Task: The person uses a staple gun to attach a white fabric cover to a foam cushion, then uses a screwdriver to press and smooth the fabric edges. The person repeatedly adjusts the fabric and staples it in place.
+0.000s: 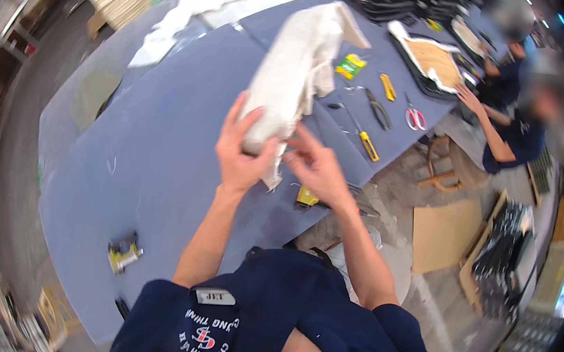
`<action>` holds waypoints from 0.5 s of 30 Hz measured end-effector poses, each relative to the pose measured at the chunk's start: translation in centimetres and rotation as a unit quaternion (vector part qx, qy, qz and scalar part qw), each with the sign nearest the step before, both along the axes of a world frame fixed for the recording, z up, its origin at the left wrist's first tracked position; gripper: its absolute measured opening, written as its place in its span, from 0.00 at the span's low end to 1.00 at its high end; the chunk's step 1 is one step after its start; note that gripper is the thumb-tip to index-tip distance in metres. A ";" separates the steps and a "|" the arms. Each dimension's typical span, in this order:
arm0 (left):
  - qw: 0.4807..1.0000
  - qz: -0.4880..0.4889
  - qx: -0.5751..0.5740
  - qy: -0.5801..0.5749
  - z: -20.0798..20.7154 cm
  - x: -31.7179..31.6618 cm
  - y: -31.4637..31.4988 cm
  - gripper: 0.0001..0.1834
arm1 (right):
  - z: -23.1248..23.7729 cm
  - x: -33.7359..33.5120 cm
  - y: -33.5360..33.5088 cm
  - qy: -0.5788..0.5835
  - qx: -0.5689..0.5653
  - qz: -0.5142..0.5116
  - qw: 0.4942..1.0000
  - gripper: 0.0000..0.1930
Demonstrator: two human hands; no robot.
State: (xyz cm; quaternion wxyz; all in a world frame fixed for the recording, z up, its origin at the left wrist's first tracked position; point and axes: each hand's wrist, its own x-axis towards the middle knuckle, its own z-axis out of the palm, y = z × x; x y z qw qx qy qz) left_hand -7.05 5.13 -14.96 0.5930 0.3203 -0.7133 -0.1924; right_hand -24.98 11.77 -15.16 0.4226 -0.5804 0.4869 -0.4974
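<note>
Blue-covered worktable, tools scattered along its far edge. Left hand grips the near end of a rolled cream fabric bundle lifted above the table; right hand beside it, fingers loosely spread, touching the bundle's edge.

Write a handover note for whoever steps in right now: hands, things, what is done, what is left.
Left hand: closed around the lower end of the white cloth bundle, held up over the blue table.
Right hand: fingers at the same end of the bundle, by its loose edge; firm grip cannot be told.
On the table beyond the bundle: pliers, scissors, yellow knife, yellow tool. Another yellow tool lies near the left edge.
Done: bundle is lifted.
Left: it is not yet set down or unfolded.
</note>
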 end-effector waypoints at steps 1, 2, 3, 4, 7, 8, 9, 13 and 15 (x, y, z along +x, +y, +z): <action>1.000 0.006 -0.013 -0.006 -0.1 1.1 -0.4 0.27 | -0.7 0.2 0.0 0.052 -0.018 0.035 0.998 0.29; 1.000 0.001 0.007 0.020 0.0 1.7 -0.6 0.24 | -0.6 0.2 0.4 0.058 0.032 0.070 0.995 0.24; 0.999 0.001 0.026 0.039 0.4 2.6 -0.6 0.22 | -0.4 0.2 0.8 0.061 0.051 0.091 0.993 0.22; 0.998 -0.006 0.038 0.053 0.5 3.7 -0.7 0.20 | -0.5 0.0 1.2 0.064 0.070 0.112 0.989 0.21; 0.994 0.013 0.065 0.086 3.2 6.6 -0.9 0.18 | -4.5 -2.5 2.3 0.024 0.047 0.113 0.992 0.20; 0.995 0.011 0.059 0.076 3.9 8.2 -0.9 0.19 | -6.0 -3.4 2.8 0.008 0.070 0.091 0.993 0.20; 0.996 0.015 0.052 0.070 4.7 9.7 -0.9 0.20 | -7.6 -4.8 3.5 -0.006 0.093 0.075 0.993 0.20; 0.973 -0.020 0.206 -0.102 9.4 14.3 0.2 0.32 | -14.3 -10.8 4.0 0.040 0.179 -0.017 0.983 0.21; 0.940 0.029 0.243 -0.240 11.6 12.7 1.3 0.37 | -15.8 -13.5 3.0 0.161 0.156 -0.092 0.970 0.22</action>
